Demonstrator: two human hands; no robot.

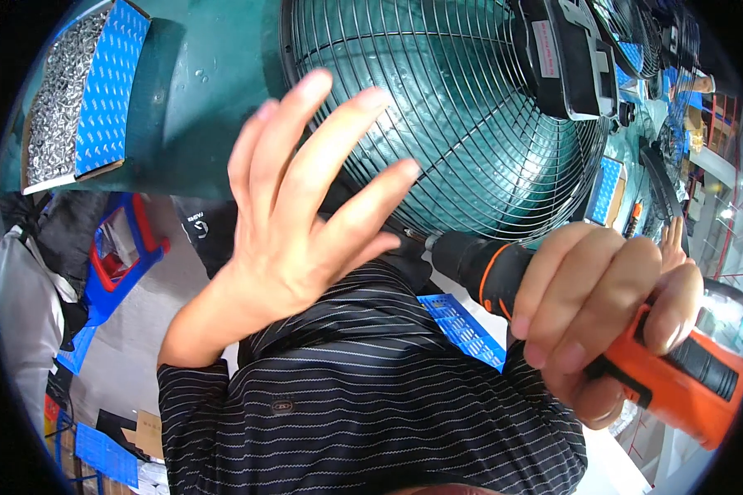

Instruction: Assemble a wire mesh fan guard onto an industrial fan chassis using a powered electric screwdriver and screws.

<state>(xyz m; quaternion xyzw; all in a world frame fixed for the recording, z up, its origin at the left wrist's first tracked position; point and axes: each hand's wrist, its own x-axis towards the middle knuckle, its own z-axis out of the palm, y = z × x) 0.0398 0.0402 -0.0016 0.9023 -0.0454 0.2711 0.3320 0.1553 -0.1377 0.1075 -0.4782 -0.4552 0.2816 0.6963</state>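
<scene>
The right hand (603, 318) is wrapped tight around the grip of an orange and black power screwdriver (636, 355), and its dark nose points at the near rim of a round wire fan guard (462, 124). The guard lies flat on the green tabletop (206, 74), near its front edge, just ahead of the person's striped shirt. The left hand (305, 198) is raised with the fingers spread, holding nothing; it hovers over the near left part of the guard and does not seem to touch it.

To do this step well, the bit should probably sit straight in the screw before the trigger is pressed, and the free hand would better press the guard down, so it does not turn.

At the far left corner of the tabletop stands an open carton (82, 91) full of small metal parts, with a blue sheet on it. A black motor housing (565, 58) rests on the guard's far right side. Below the tabletop are a blue and red stool (120, 256) and blue packages on the floor. To the right, more fan guards are seen.
</scene>
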